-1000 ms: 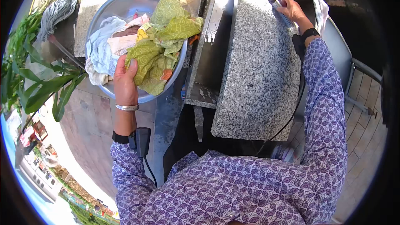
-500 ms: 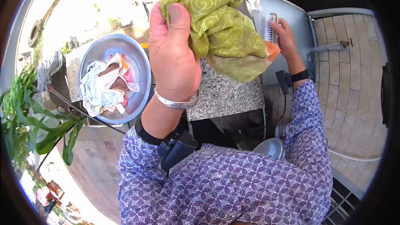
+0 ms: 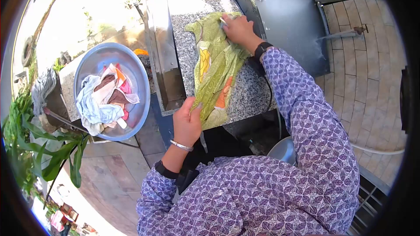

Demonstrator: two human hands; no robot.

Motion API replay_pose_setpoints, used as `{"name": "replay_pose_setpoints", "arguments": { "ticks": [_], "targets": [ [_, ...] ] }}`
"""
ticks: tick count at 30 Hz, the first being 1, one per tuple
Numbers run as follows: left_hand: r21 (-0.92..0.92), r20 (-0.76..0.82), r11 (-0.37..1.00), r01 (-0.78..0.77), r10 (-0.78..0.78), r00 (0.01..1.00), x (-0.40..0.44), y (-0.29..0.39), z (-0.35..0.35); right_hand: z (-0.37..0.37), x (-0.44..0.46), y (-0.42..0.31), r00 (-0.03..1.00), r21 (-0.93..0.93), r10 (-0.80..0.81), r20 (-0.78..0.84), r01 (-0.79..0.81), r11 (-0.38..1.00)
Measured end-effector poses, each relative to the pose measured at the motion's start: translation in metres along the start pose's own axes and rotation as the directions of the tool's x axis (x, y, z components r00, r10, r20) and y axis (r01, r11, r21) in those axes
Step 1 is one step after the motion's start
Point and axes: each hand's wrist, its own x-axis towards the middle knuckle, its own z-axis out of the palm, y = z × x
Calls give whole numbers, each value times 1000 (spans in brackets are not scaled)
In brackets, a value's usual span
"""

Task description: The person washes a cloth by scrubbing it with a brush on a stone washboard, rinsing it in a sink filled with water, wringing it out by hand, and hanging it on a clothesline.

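A green patterned cloth (image 3: 217, 54) with orange and yellow patches lies spread lengthwise over a speckled granite slab (image 3: 249, 98). My left hand (image 3: 187, 121) is closed on the cloth's near left corner, at the front edge of the slab. At the cloth's far end, my right hand (image 3: 238, 29) presses down with its fingers wrapped round a scrubbing brush. Only a pale bit of the brush (image 3: 223, 21) shows by the fingers; its bristles are hidden beneath the hand.
Left of the slab stands a metal basin (image 3: 142, 105) holding several crumpled cloths (image 3: 98, 100). A metal trough wall (image 3: 159, 39) borders the slab, and a grey metal panel (image 3: 293, 22) rises at the right. Beyond it, a tap (image 3: 359, 30) sticks out over tiles.
The green cloth has come down from mid-air and now lies stretched on the slab. My left hand has lowered toward me; my right hand has moved left with the brush onto the cloth.
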Motion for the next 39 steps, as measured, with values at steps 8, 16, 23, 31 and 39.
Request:
{"name": "replay_pose_setpoints", "arguments": {
  "ticks": [8, 16, 23, 31, 39],
  "targets": [
    [335, -10, 926, -172, 186, 983, -15, -2, -24, -25, -96, -86, 708, 230, -632, -316, 703, 673],
    [309, 1, 942, -129, 135, 991, -7, -14, -20, 5, 87, -40, 962, 71, -271, -44, 274, 959],
    [332, 28, 930, -156, 155, 987, 3, -14, -17, -2, -21, -75, 763, 181, -614, -201, 645, 742],
    [301, 44, 939, -164, 158, 986, -20, -10, -22, -27, -35, -71, 747, 179, -646, -160, 665, 725],
    [300, 68, 944, -139, 124, 990, -22, -15, -27, 21, 96, -7, 964, 29, -169, -207, 179, 983]
  ]
}}
